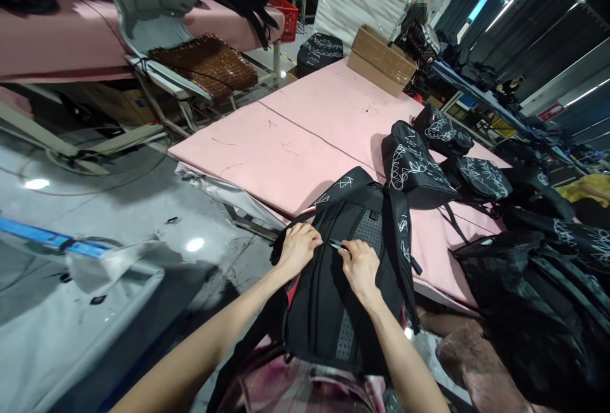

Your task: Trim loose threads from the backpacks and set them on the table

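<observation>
A black backpack (326, 311) leans against the table's near edge, its back panel facing up and its shoulder straps with white line drawings at the far end. My left hand (299, 249) is closed on the left part of the back panel, fingertips pinched at the fabric. What lies between those fingertips is too small to make out. In my right hand (361, 268) is a pair of thread snips (337, 246), blades pointing left toward my left hand, just over the panel. The snips' handles are mostly hidden by my fingers.
Several black backpacks (412, 168) with white drawings crowd the right side of the pink table (305, 146). Loose threads lie on it, and an open cardboard box (381, 60) stands at the far end. To the left are a chair (204, 67) and a white-lined bin (71, 324).
</observation>
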`<state>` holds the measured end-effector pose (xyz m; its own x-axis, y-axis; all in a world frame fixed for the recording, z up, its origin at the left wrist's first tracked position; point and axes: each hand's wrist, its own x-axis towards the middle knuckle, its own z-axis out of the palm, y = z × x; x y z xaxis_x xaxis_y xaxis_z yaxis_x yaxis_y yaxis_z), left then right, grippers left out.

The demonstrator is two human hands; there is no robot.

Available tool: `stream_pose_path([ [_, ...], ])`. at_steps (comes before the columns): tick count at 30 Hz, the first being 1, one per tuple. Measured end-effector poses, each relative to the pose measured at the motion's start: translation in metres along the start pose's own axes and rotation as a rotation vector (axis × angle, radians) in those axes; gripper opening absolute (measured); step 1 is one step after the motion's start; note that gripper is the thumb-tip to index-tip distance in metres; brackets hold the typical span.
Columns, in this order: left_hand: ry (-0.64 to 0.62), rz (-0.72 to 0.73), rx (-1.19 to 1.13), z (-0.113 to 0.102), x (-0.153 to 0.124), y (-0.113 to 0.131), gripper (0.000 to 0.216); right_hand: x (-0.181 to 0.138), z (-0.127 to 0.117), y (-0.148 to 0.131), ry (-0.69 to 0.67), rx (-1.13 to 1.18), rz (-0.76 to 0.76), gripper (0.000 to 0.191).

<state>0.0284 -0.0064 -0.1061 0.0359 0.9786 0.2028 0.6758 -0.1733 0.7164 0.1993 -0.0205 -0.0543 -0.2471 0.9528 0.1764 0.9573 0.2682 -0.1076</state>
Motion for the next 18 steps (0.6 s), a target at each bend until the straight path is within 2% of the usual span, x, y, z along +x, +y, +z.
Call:
stream_pose_path([
  [7, 0.025, -0.053, -0.052, -0.002, 0.001, -0.005, 0.018, -0.002, 0.002, 0.003, 0.015, -0.023, -0.006, 0.013],
  [12, 0.005, 0.035, 0.097, 0.002, 0.003, -0.001, 0.04, -0.007, 0.002, 0.008, 0.003, -0.007, 0.011, 0.013],
  [18, 0.003, 0.185, 0.116, 0.005, 0.0, -0.003, 0.009, -0.007, 0.003, 0.007, 0.005, -0.001, 0.01, 0.014],
])
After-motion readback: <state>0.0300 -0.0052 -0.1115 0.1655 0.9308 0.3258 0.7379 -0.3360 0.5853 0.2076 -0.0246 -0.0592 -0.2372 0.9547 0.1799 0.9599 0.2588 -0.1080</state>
